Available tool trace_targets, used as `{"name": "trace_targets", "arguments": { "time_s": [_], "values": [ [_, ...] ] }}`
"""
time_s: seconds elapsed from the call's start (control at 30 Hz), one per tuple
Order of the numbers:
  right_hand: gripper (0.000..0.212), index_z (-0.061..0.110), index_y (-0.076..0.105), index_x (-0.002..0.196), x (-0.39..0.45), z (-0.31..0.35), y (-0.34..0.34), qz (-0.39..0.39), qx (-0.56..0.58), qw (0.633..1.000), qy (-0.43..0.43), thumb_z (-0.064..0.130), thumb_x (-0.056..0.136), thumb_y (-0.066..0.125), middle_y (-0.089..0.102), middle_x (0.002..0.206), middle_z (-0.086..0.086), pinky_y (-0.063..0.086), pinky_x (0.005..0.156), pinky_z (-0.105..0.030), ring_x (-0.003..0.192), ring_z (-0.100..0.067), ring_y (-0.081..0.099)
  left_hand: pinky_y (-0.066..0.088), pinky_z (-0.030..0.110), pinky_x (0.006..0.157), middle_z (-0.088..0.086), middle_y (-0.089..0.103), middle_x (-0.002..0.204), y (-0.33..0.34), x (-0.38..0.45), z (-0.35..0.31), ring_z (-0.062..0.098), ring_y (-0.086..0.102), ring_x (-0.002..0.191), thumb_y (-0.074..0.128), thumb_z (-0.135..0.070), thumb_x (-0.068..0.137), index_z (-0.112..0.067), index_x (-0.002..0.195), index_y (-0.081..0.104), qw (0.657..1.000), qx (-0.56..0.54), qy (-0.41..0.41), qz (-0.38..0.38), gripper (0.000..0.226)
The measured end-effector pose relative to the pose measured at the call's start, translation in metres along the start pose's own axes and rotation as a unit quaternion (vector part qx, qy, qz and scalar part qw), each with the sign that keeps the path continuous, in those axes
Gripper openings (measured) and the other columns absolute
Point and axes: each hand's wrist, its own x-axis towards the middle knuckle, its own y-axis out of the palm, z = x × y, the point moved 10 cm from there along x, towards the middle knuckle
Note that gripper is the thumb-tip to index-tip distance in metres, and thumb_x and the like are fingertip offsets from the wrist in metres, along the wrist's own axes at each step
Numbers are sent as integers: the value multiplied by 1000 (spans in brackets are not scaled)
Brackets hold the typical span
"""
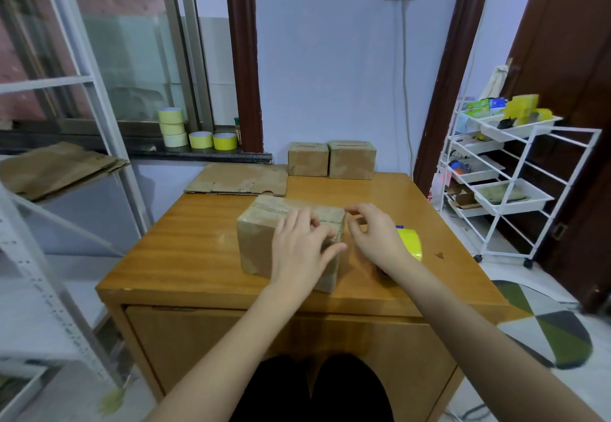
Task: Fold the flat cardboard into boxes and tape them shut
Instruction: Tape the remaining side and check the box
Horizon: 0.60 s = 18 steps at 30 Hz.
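Tape is being pressed onto the box (287, 243) by the flat left hand (299, 249); the right hand (373, 236) hovers loosely curled, empty. Smoothing the seam is likely needed next.

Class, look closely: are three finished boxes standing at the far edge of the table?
No: only two finished boxes stand side by side there, beside one flat cardboard sheet.

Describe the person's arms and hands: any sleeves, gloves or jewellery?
Both forearms are bare up to the frame edge, no sleeves showing. The left hand and right hand wear no gloves; no rings, watch or bracelets are visible.
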Motion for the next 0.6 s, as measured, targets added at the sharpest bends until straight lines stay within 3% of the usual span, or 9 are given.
{"name": "trace_targets", "arguments": {
  "time_s": [0.1,0.2,0.33,0.4,0.47,0.53,0.6],
  "values": [
    [27,7,61,119,-1,-1,-4,10,17,999,32,12,97,46,64,116,-9,44,88,-29,101,-23,60,41,32,74,-2,57,83,12,6,-15,21,55,82,69,-42,80,-22,81,71,1000,16,-2,14,20],
    [30,7,56,125,-6,-9,-6,33,43,996,73,16,100,43,62,115,-8,42,83,-27,100,-20,58,36,33,93,-3,61,104,9,8,-16,19,54,103,54,-38,93,-25,108,68,1000,9,1,22,24],
    [42,11,44,138,-18,-20,8,87,97,983,133,32,101,40,56,110,-1,39,80,-26,93,-16,53,30,35,105,1,49,133,-20,-6,65,17,42,123,43,-35,98,-21,140,45,981,-47,-187,-13,44],
    [49,13,35,145,-22,-22,19,115,103,976,157,37,102,36,53,121,-3,39,89,-29,106,-19,52,33,38,105,10,41,143,-18,-22,107,23,40,129,42,-37,99,-15,146,34,954,-73,-288,31,53],
    [52,14,28,148,-25,-20,30,132,127,967,180,40,103,32,45,141,-6,34,101,-28,129,-22,42,29,43,110,13,30,152,-1,-41,134,27,31,138,41,-43,99,-12,150,24,909,-165,-368,101,62],
    [51,13,30,147,-27,-16,36,128,164,957,200,41,103,28,41,146,-6,29,96,-23,135,-21,36,29,46,113,10,29,154,11,-51,136,26,30,140,40,-48,98,-12,151,23,857,-281,-410,135,66],
    [51,11,33,144,-28,-14,40,121,183,952,212,42,103,29,42,145,-6,26,89,-21,133,-20,37,32,43,112,8,34,152,12,-52,128,25,35,137,39,-45,99,-11,148,28,832,-347,-411,135,60]
  ]
}}
